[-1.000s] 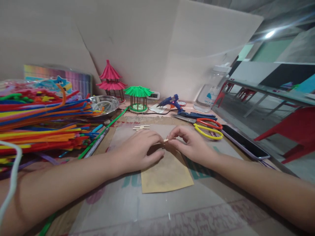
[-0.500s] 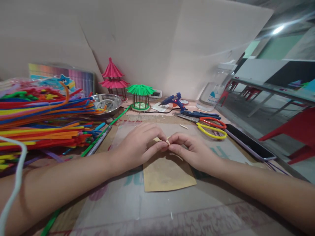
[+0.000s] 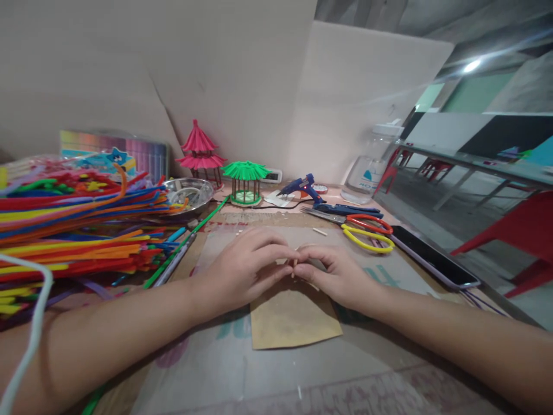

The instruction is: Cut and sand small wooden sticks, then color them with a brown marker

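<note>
Both my hands meet over a tan sheet of paper (image 3: 294,323), which looks like sandpaper. Between the fingertips of my left hand (image 3: 254,262) and my right hand (image 3: 334,271) is a short, thin wooden stick (image 3: 295,265), pale in colour. Each hand pinches it, with thumbs and forefingers nearly touching. My fingers cover part of the stick. Another short wooden stick (image 3: 319,231) lies on the board behind my right hand.
Scissors (image 3: 367,230) and a phone (image 3: 434,256) lie to the right. Behind stand a blue glue gun (image 3: 302,187), a water bottle (image 3: 369,167), a green-roofed model hut (image 3: 246,181) and a pink model pagoda (image 3: 200,147). Bundled pipe cleaners (image 3: 78,248) and a metal bowl (image 3: 190,196) occupy the left.
The small stick has turned from slanted to nearly upright between my fingertips. My left fingers have shifted over it. The view has tipped up slightly, so everything sits lower.
</note>
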`<act>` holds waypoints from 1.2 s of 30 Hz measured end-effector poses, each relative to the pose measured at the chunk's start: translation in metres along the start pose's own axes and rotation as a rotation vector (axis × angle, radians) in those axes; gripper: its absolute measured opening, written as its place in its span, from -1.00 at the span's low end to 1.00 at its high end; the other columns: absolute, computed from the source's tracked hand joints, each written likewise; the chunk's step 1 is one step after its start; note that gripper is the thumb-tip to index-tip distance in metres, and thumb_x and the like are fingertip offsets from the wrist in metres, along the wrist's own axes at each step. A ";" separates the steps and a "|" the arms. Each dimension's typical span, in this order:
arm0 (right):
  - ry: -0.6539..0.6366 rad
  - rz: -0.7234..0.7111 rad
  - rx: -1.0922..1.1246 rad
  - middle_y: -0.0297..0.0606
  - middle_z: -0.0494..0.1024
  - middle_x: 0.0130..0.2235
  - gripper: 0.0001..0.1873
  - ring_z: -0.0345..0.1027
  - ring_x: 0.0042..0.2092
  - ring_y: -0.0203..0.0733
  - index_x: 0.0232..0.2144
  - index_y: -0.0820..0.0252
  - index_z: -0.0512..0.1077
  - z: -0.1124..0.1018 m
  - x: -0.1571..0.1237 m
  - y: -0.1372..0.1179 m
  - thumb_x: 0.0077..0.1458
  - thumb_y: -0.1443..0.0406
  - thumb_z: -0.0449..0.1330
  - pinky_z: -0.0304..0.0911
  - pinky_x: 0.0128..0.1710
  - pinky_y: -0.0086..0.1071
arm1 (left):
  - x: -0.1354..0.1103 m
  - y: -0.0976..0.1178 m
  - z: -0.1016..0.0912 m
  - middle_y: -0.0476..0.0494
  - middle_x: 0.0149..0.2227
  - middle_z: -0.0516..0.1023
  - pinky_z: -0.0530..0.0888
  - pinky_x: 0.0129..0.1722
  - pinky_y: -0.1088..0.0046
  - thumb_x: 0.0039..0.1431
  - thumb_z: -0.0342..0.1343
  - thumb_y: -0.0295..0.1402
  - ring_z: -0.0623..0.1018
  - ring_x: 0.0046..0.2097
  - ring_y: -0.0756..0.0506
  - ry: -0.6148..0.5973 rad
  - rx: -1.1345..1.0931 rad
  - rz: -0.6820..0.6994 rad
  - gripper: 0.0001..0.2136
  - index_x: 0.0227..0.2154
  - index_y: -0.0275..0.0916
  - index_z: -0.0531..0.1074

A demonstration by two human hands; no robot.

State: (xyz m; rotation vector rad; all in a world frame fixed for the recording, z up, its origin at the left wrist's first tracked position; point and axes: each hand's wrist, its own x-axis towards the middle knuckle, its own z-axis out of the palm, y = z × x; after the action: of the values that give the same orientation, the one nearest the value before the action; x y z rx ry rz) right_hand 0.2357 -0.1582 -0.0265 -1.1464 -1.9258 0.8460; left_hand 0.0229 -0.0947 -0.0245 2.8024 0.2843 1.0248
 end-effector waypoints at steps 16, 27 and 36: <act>0.301 0.035 -0.188 -0.31 0.55 -0.41 -0.78 0.39 -0.35 -0.22 -0.37 0.19 0.48 -0.032 0.017 0.020 0.20 0.17 0.16 0.25 -0.35 -0.37 | -0.002 -0.014 -0.001 -0.16 -0.11 0.59 0.44 -0.04 0.25 0.36 0.02 -0.39 0.52 -0.05 -0.16 -0.007 0.125 -0.196 -0.84 -0.10 -0.22 0.46; 0.188 0.185 -0.764 -0.13 0.68 -0.22 -0.75 0.54 -0.22 -0.05 -0.18 0.18 0.59 -0.091 0.021 0.062 0.25 0.31 0.11 0.33 -0.24 -0.29 | -0.008 -0.061 -0.010 -0.22 -0.23 0.56 0.41 -0.01 0.18 0.34 0.01 -0.39 0.47 -0.06 -0.21 -0.155 0.323 -0.305 -0.81 -0.23 -0.26 0.54; 0.151 0.058 -0.937 -0.11 0.67 -0.13 -0.69 0.57 -0.13 0.01 -0.12 0.19 0.53 -0.074 0.017 0.076 0.36 0.25 -0.01 0.36 -0.18 -0.25 | -0.007 -0.047 -0.014 -0.24 -0.26 0.52 0.41 -0.05 0.16 0.34 0.05 -0.39 0.48 -0.10 -0.24 -0.319 0.581 -0.265 -0.83 -0.33 -0.29 0.51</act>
State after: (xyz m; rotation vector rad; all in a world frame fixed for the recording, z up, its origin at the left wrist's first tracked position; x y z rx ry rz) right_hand 0.3245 -0.1011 -0.0463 -1.7216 -2.2042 -0.1917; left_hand 0.0027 -0.0494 -0.0275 3.2295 1.0207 0.4749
